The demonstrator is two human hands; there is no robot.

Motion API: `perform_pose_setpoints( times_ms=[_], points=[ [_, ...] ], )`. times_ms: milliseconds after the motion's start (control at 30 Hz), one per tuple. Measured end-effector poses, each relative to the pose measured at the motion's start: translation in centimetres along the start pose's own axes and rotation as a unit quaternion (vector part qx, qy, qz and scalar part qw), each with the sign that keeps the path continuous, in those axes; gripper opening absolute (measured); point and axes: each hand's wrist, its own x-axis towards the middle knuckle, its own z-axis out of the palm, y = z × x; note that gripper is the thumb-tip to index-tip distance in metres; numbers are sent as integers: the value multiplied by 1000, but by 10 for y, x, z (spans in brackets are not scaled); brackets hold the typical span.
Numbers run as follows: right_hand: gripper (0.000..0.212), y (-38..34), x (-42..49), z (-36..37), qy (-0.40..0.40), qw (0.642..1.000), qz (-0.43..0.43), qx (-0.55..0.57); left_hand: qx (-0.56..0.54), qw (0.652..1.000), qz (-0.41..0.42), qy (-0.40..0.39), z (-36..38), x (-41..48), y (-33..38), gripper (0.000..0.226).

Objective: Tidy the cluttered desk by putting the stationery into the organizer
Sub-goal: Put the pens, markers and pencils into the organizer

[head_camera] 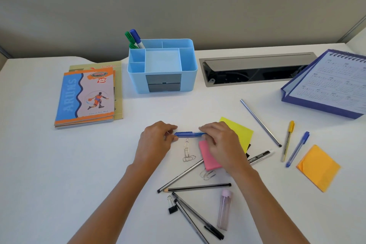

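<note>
Organizer [162, 65] holds only markers [134, 38]; both hands' fingers [204, 129] pinch a blue pen [189, 134]; most stationery remains on bench [59, 164]

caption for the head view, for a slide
Both hands, left hand and right hand, hold a blue pen before the organizer.

A stack of exercise notebooks [87, 96] lies left; a spiral desk calendar [332, 83] stands far right.
</note>
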Motion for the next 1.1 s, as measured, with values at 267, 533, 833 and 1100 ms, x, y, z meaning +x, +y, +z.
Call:
perform_pose_setpoints(
  times_ms=[267, 533, 833, 1100],
  points=[
    [47, 78, -76, -67, 59, 991, 99, -68, -16, 1000, 3, 20, -2, -2, 1, 17],
    [45, 96, -108, -64, 13, 993, 68, -98, -61, 994, 86, 22, 10, -23, 32, 18],
    [37, 75, -103, -68, 29, 998, 46, -16, -244, 957, 87, -132, 31, -51, 56, 25],
    [32, 32, -59, -52, 75, 990, 53, 103, -447, 890, -37, -75, 3, -35, 54, 18]
  ],
)
